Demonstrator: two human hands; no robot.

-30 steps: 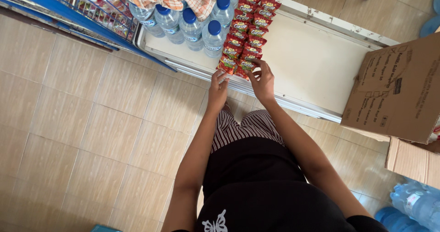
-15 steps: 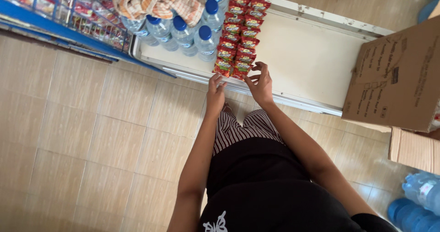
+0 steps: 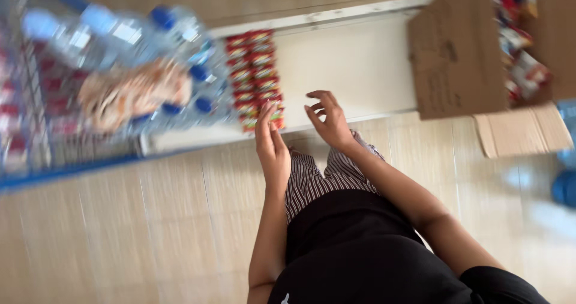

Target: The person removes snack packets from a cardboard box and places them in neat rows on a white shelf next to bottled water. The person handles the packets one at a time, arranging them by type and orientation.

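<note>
Both hands empty, left hand (image 3: 271, 145) flat beside red snack packets (image 3: 257, 76), right hand (image 3: 327, 119) fingers spread; risk of nudging stacked rows askew.

Both arms reach forward and down from the body, bare to above the elbow. Left hand (image 3: 271, 141): forearm nearly straight ahead, wrist in line with it, palm turned inward toward the right, fingers extended and held close together, tips pointing away from the body. Empty. Right hand (image 3: 327, 119): forearm angles in from the right, wrist bent slightly, fingers spread and loosely curled, thumb apart from the rest. Empty too. The two hands sit near each other, not touching. Slight motion blur.
</note>
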